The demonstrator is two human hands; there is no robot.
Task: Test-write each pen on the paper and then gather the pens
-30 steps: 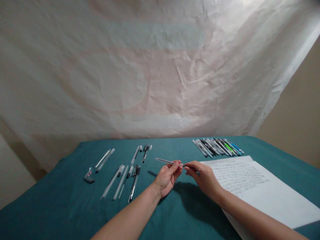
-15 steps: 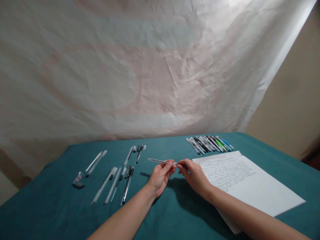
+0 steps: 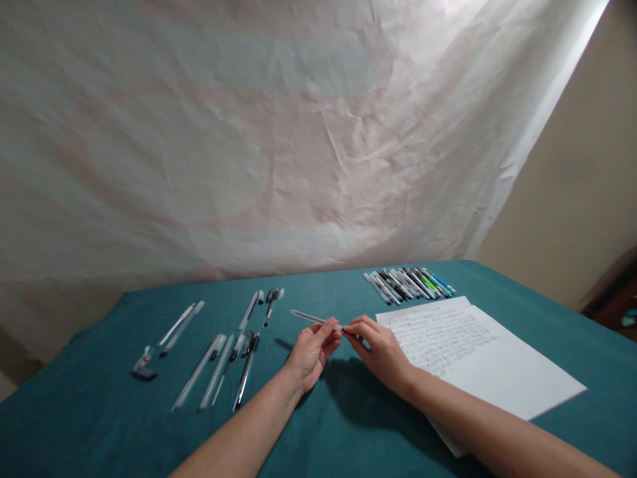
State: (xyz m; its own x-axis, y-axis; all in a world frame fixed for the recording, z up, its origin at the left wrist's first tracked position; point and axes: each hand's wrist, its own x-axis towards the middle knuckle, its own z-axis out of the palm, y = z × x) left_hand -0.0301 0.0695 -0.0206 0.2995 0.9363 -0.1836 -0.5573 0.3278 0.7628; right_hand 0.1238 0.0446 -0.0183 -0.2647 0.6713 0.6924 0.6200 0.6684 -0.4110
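A clear-barrelled pen (image 3: pixel 304 315) is pinched between the thumb and fingers of my left hand (image 3: pixel 311 355), above the cloth, its far end pointing left. My right hand (image 3: pixel 378 350) has thumb and fingertips closed on the pen's other end, right beside the left fingertips. Some small dark part shows between the two hands, but the right fingers mostly cover it. To the left lie several clear pen barrels (image 3: pixel 200 373), loose caps (image 3: pixel 217 346) and a dark pen (image 3: pixel 245 373).
A green cloth covers the table (image 3: pixel 318 431). Several pens (image 3: pixel 405 285) lie in a row at the back right. Sheets of handwritten paper (image 3: pixel 517 378) sit beside my right forearm. At far left is a small clear-and-dark item (image 3: pixel 144 366). A pale sheet (image 3: pixel 298 133) hangs behind.
My right fingertips have come closer to my left ones along the pen, covering more of its end. The view has turned slightly right, so everything appears shifted left.
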